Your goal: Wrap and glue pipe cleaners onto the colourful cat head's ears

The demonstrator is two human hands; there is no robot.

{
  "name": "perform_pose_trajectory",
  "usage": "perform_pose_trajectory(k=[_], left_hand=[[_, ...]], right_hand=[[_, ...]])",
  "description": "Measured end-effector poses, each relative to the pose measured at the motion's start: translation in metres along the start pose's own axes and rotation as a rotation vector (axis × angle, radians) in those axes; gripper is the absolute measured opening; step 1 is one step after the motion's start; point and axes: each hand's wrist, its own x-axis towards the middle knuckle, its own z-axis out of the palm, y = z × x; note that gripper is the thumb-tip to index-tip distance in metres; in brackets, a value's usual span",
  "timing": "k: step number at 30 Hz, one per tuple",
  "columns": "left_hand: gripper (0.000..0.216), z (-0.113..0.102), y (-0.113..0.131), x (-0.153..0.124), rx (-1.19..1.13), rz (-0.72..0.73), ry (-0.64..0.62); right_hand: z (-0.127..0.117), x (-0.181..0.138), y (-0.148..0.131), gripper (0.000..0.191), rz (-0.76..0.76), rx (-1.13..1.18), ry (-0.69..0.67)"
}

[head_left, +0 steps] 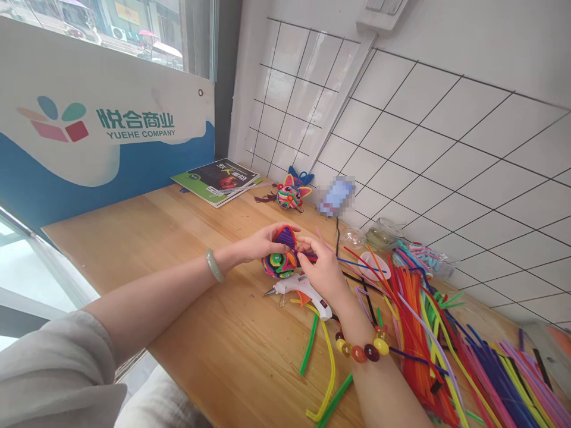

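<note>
A multicoloured pipe-cleaner ornament [277, 266] is held between my two hands over the wooden table. Its round part has green, orange and pink coils, and above it stands a purple piece edged in red-orange [284, 236]. My left hand [259, 244] grips this purple piece with thumb and fingers. From the other side, my right hand [322, 264] pinches at the ornament's right edge; its fingertips partly hide what they grip. Just below both hands a white glue gun [312, 295] lies on its side, its metal tip pointing left.
Bundles of coloured pipe cleaners [413, 333] spread over the right side. A finished-looking animal-head ornament [289, 195] sits near the tiled wall, beside a blurred-out phone-like object [337, 197]. Books [216, 180] lie at the back left. Loose yellow [332, 362] and green strips lie in front.
</note>
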Motion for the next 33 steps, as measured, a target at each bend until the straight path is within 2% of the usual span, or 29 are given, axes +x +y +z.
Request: perform_pose_trajectory(k=[33], left_hand=[[0.045,-0.0019,-0.0035,0.0016,0.079,0.009,-0.007]], right_hand=[[0.0,-0.001,0.0017,0.033,0.036,0.023,-0.018]])
